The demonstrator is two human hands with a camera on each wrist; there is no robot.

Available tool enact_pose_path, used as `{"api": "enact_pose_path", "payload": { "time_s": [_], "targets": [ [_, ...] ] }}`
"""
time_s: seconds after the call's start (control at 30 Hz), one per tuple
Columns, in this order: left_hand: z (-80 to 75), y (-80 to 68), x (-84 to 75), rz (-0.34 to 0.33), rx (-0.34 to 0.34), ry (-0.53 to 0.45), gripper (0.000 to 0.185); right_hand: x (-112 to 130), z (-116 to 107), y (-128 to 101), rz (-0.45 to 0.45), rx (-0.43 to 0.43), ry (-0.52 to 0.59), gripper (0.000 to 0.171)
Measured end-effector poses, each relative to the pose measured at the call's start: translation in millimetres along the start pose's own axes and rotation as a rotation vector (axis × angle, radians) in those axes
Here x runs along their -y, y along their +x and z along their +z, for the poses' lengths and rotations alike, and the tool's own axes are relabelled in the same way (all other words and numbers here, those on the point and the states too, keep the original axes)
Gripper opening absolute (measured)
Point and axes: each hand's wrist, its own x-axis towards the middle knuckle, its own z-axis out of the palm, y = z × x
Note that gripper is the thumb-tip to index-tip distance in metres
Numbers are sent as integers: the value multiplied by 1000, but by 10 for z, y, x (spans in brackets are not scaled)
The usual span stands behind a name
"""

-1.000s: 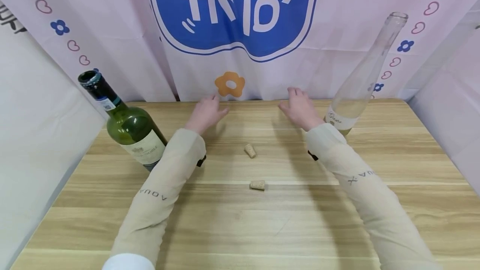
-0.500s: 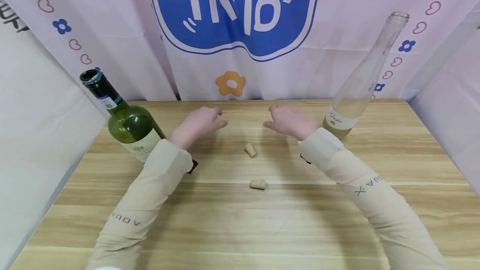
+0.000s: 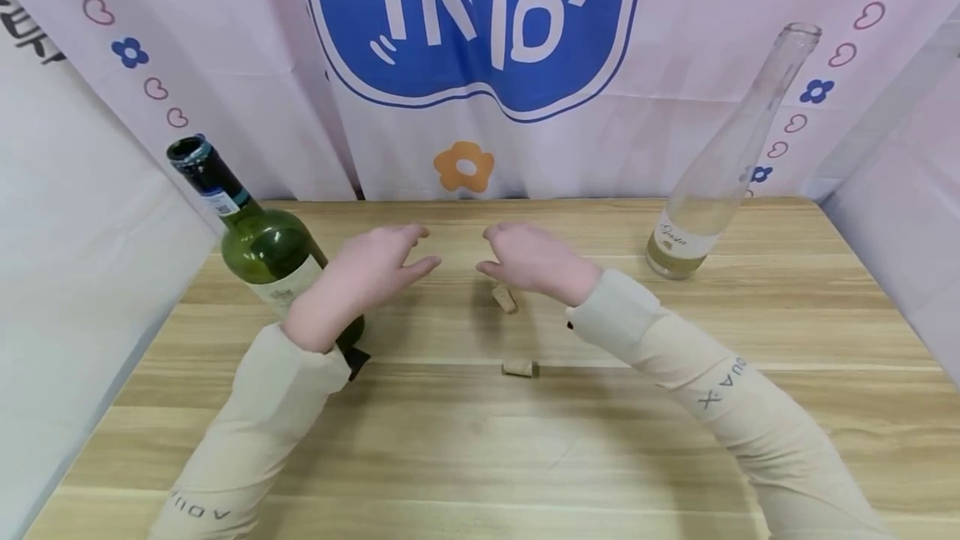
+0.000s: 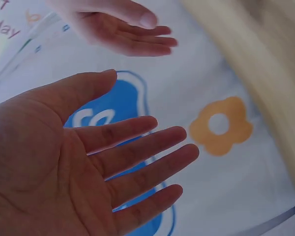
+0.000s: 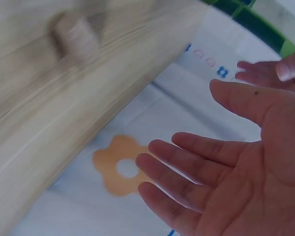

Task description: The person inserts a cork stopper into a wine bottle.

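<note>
My left hand (image 3: 367,269) hovers over the table right beside the green wine bottle (image 3: 266,248), fingers spread and palm bare in the left wrist view. Across from it, my right hand (image 3: 536,259) holds nothing either; its fingers point left, and the right wrist view shows them apart. One cork (image 3: 505,298) lies just below the right hand in the head view, partly overlapped by it. Nearer to me a second cork (image 3: 519,368) lies on its side. The green bottle stands upright and uncorked, its lower part hidden behind my left wrist.
A clear glass bottle (image 3: 697,182) with a white label stands uncorked at the back right of the wooden table (image 3: 465,457). Behind the table's far edge hangs a pink-white curtain (image 3: 645,140) with a blue emblem and an orange flower.
Both hands have drawn back from the table's far edge toward me. The left hand has moved left toward the green bottle, and the right hand has moved left over the farther cork.
</note>
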Motion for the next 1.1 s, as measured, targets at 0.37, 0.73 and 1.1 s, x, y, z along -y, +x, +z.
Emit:
{"api": "enact_pose_path", "payload": {
  "time_s": [0.37, 0.73, 1.1],
  "targets": [
    [-256, -529, -12, 62, -374, 39, 33, 497, -27, 86, -139, -88, -32, 48],
    [-450, -949, 136, 101, -761, -9, 23, 979, -10, 284, -238, -132, 95, 52],
    [-428, -1068, 474, -107, -1023, -269, 22, 1219, 174, 493, -254, -155, 426, 69]
  ]
}}
